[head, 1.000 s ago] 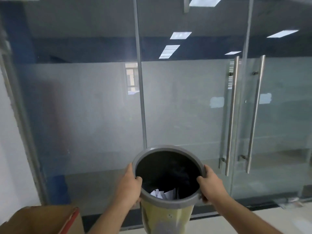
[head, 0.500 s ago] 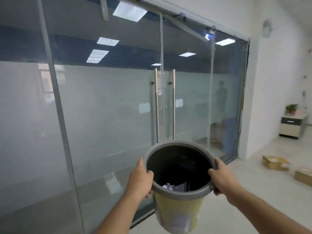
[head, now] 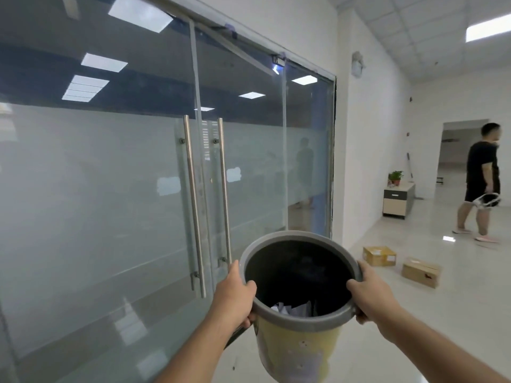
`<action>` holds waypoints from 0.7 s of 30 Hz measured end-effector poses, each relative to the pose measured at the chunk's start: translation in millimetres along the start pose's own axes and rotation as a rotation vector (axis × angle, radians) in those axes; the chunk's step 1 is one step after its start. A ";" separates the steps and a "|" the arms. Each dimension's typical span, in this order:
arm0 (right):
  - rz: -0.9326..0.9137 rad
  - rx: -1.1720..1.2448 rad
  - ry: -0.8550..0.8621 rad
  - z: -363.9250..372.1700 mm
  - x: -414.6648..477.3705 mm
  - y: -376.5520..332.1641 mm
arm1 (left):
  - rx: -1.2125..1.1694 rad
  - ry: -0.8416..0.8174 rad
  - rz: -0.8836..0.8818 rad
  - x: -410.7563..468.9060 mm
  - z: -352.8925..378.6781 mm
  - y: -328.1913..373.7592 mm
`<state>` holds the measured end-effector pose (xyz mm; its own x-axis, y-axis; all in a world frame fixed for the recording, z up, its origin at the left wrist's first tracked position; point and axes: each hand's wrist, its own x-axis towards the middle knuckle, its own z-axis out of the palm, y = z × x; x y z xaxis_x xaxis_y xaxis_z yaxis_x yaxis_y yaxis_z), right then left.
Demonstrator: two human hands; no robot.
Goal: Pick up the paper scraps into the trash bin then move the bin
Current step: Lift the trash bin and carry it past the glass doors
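Note:
I hold a round trash bin [head: 297, 352] up in the air in front of me, low in the view. It has a grey rim, a black liner and a pale yellow body. White paper scraps [head: 287, 309] lie inside at the bottom. My left hand [head: 232, 295] grips the rim on its left side, thumb over the edge. On the opposite side my right hand [head: 372, 295] clasps the rim the same way.
A frosted glass wall with double doors and steel pull handles [head: 193, 205] fills the left. Two cardboard boxes [head: 379, 255] [head: 420, 272] lie on the tiled floor at right. A low cabinet [head: 398, 200] stands by the wall. A person [head: 481, 183] walks at far right.
The view has swung to the right along the glass wall, and the hallway, boxes and a person have come into sight. Both hands keep the same hold on the bin.

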<state>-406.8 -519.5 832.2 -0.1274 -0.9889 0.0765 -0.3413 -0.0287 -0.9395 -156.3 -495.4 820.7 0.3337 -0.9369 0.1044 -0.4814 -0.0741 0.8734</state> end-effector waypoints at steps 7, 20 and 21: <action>0.017 -0.006 -0.047 -2.4 64.3 23.6 | 0.011 0.027 -0.017 36.2 36.4 5.3; 0.075 -0.011 -0.062 41.5 189.8 39.1 | 0.061 -0.001 -0.035 167.7 74.3 -5.9; 0.078 -0.012 -0.050 46.1 200.0 37.9 | 0.060 -0.005 -0.016 179.8 74.2 -5.9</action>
<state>-402.3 -725.1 796.5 -0.1071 -0.9942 -0.0135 -0.3433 0.0497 -0.9379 -153.6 -688.8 799.1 0.3375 -0.9372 0.0881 -0.5237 -0.1092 0.8449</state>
